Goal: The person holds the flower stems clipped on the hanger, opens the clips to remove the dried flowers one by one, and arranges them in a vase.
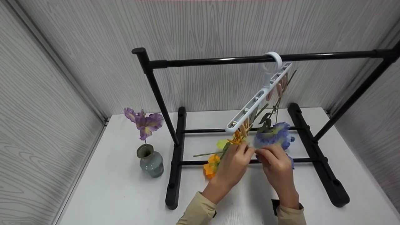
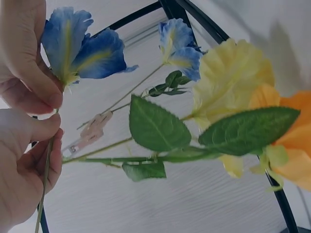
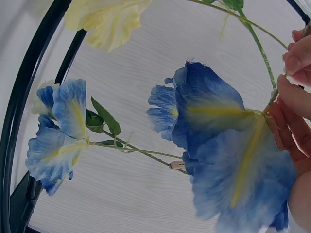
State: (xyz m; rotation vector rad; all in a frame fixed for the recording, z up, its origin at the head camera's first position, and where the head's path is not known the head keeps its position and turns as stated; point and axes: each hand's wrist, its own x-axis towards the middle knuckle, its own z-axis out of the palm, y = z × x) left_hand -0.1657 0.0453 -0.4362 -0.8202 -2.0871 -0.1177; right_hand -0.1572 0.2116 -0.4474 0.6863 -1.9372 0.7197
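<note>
My right hand [image 1: 278,167] pinches the stem just below the head of a blue artificial flower [image 3: 233,121] with yellow streaks. Farther along the same stem, my left hand [image 1: 231,164] grips it between thumb and fingers. The stem's bare end [image 1: 203,154] sticks out to the left. Above my hands hangs a white hanger [image 1: 250,107] with clothespins [image 1: 245,127] under its near end. Yellow [image 2: 235,85] and orange [image 2: 291,138] flowers with green leaves [image 2: 158,126] hang close to my left hand. Another blue flower [image 2: 177,46] hangs farther back.
The hanger hooks over the top bar of a black rack [image 1: 212,61], whose feet [image 1: 175,175] stand on the white table [image 1: 125,193]. Left of the rack is a grey-blue vase [image 1: 152,164] holding a purple flower [image 1: 145,123]. Pinkish clothespins [image 1: 281,86] hang at the hanger's far end.
</note>
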